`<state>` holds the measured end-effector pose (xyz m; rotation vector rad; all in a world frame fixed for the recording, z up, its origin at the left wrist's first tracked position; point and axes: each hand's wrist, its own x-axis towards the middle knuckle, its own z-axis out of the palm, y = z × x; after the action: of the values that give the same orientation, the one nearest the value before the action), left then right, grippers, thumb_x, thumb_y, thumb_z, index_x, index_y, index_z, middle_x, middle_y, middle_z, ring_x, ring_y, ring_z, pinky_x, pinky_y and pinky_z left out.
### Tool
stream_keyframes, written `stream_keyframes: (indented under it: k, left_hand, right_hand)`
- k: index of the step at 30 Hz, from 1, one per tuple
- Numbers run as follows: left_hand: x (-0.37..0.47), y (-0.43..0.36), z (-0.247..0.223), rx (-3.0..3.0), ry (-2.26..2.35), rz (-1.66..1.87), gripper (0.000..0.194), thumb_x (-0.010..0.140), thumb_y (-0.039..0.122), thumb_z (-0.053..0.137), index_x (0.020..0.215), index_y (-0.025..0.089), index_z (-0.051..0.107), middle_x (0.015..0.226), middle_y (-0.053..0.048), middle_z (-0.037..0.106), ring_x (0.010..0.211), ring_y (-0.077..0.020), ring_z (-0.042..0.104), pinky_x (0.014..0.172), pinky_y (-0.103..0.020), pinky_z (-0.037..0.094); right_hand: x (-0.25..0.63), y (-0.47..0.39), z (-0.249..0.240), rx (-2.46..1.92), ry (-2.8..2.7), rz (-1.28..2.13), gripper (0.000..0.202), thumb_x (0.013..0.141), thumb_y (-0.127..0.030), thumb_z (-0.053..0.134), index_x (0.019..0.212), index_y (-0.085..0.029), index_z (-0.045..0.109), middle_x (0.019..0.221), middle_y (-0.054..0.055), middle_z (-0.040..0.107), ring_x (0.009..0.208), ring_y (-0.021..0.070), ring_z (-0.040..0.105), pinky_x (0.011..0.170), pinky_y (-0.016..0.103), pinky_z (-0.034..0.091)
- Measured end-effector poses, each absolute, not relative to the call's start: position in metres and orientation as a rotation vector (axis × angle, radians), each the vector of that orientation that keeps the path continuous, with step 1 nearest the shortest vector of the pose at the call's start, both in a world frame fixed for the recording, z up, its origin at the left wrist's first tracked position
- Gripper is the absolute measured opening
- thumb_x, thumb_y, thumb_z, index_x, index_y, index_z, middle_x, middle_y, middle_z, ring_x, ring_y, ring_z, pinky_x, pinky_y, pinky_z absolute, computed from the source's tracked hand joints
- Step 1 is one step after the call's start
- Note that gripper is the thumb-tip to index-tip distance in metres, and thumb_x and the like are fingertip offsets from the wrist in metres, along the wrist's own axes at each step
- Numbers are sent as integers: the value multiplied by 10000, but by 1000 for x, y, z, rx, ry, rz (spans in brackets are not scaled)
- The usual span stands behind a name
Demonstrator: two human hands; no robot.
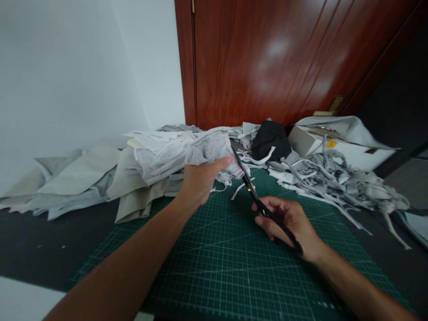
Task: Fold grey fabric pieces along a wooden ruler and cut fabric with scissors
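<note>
My left hand (200,180) grips a bundle of light grey fabric (210,149), its thumb laid along the top near the right end. Pinkish stitching runs along that end of the cloth. In my right hand (287,218) is a pair of black-handled scissors (250,189), with fingers around the handles. The blades point up and left and lie against the stitched edge of the fabric. Whether the blades are parted is hard to make out. Below the edge, a thin white strip (238,189) lies on the green cutting mat (214,263).
Stacked grey and beige cloth pieces (80,174) lie at the left. A heap of cut fabric strips (341,183) is at the right, before a white box (306,140). A black cloth item (271,140) sits at the back, near a brown wooden door (254,62).
</note>
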<state>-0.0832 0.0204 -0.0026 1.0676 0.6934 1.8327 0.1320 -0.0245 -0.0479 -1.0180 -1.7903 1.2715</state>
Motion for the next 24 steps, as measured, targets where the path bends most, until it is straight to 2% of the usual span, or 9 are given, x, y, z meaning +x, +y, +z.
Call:
stream_keyframes:
  k: [17,24]
  left_hand:
    - [-83,21,-2,1097,699,1892,708,592,123,906,1257,240,694,1127,-57,801,1121,-324,749,1088,-561,569]
    - [-84,21,-2,1107,755,1871,692,581,162,927,1236,229,712,1103,-57,805,1077,-318,758,1073,-552,573]
  right_hand:
    - [133,-23,-53,-1052,-1828,1208,349,808,-447,820,968,-176,670,616,-54,538,453,88,416,442,238,299]
    - [133,-22,-57,-1044,-1776,1239,406,759,-427,898,993,-170,688,623,-62,539,460,89,422,443,234,307]
